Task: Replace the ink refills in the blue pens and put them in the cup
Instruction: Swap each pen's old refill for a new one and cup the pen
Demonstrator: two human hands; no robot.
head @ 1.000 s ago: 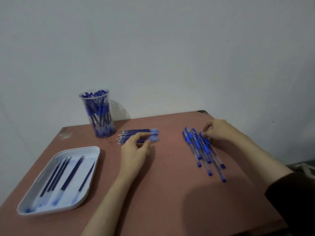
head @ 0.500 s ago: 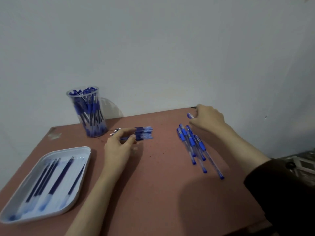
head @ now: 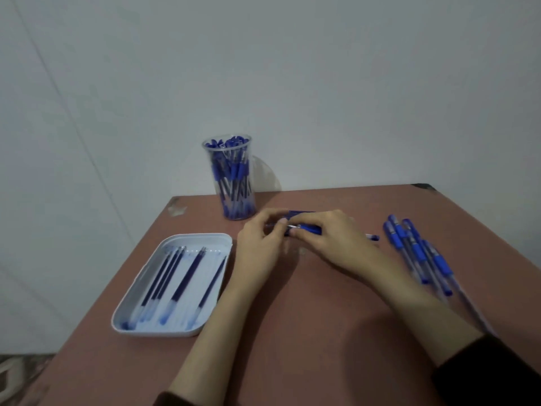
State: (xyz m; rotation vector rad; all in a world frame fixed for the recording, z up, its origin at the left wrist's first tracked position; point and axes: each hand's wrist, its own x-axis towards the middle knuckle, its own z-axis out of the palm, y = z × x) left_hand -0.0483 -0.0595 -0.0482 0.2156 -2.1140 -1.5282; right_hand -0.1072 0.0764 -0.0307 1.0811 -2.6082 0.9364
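Observation:
My right hand holds a blue pen level above the table; its rear end sticks out past my wrist. My left hand pinches the pen's tip end. A bundle of fresh refills lies just behind both hands, mostly hidden. A clear cup packed with blue pens stands at the back. Several blue pens lie in a loose row on the right.
A white tray at the left front holds several loose refills. The brown table ends at a pale wall behind; its far right corner and left edge are close.
My right hand has lifted one pen from the row on the right and carried it left to the middle. My left hand left the refill bundle and now pinches that pen's tip.

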